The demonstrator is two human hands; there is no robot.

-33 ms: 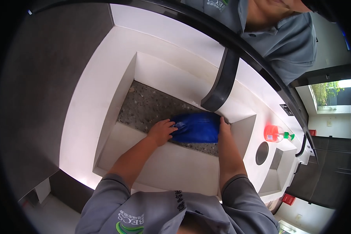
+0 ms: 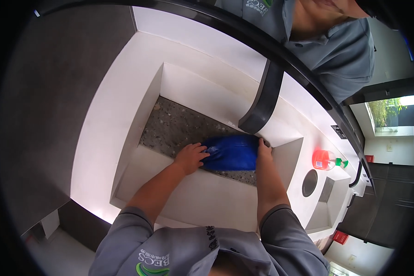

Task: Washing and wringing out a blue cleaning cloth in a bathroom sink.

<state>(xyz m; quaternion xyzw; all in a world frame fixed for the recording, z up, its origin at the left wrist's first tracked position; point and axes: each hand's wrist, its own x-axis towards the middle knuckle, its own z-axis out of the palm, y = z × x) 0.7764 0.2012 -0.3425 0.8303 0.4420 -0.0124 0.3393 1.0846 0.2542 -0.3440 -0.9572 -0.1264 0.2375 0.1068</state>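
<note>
A wet-looking, bunched blue cloth (image 2: 234,152) lies on the speckled dark grey floor of a white sink (image 2: 188,83). My left hand (image 2: 191,158) grips its left end, fingers curled over the edge and the thumb side hidden. At the cloth's right end my right hand (image 2: 264,152) is closed on it, close to the sink's right wall. Most of the right fingers are out of sight behind the hand and cloth. Above the cloth hangs a flat black spout (image 2: 261,101), with no water visible coming from it.
To the right on the white counter stand a pump bottle (image 2: 323,159) of red liquid with a green top and a round dark opening (image 2: 309,183). Farther right is a second basin (image 2: 321,207). A black-framed mirror (image 2: 326,55) runs along the back; a dark wall panel (image 2: 64,101) rises on the left.
</note>
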